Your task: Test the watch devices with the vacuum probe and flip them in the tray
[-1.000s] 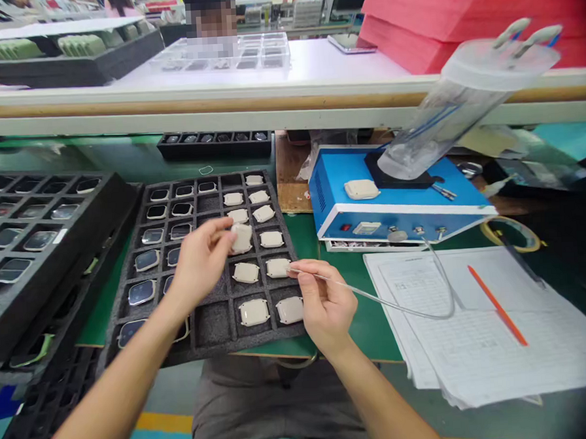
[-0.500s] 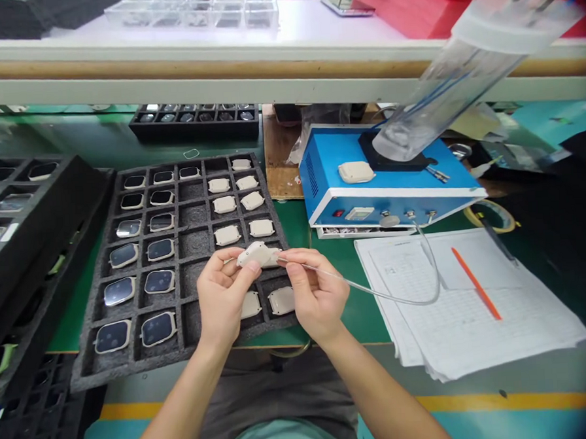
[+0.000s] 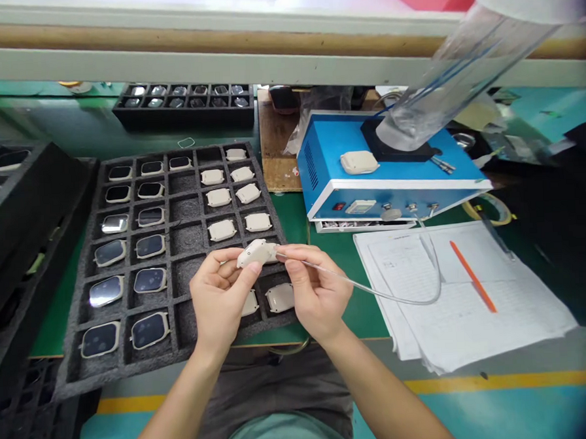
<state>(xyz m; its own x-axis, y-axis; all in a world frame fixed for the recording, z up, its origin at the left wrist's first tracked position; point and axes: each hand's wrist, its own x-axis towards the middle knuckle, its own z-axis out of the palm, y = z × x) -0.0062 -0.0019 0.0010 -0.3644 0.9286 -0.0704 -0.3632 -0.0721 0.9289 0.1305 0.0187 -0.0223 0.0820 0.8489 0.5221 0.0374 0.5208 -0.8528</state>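
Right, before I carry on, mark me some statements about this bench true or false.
1. The left hand holds a pale watch case. True.
2. The right hand holds the orange stick. False: it holds the thin tube; the stick lies on the papers.
3. Another pale case rests on top of the blue box. True.
4. In the foam tray, the dark-screened watches sit at the right side. False: they sit at the left side.
5. The thin tube loops over the papers toward the front of the blue box. True.
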